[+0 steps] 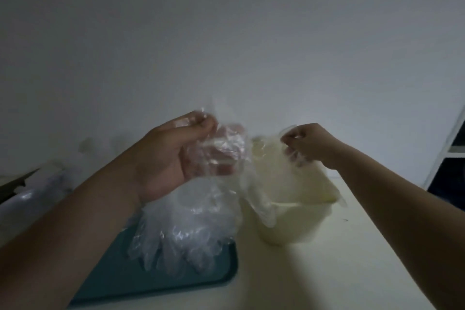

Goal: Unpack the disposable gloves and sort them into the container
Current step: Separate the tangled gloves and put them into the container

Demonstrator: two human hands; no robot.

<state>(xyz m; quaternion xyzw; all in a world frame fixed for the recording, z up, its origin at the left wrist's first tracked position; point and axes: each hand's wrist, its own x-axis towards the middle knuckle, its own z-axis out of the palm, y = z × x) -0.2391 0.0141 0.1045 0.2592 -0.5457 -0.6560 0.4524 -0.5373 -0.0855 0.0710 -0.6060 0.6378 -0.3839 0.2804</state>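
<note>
My left hand (171, 151) is raised above the table and pinches a thin clear plastic glove (226, 153) between thumb and fingers; the film drapes over my fingers. My right hand (309, 143) pinches another edge of clear film over the pale cream container (297, 221), which stands on the table to the right of the tray. A clear glove (261, 206) hangs over the container's near-left rim. A heap of clear disposable gloves (186, 231) lies on the teal tray (156, 284) below my left hand.
The pale table (327, 272) runs to a white wall behind. At the far left lie a dark flat object (15, 181) and some clear plastic wrapping (30, 199). A white frame with dark openings (450, 153) stands at the right edge.
</note>
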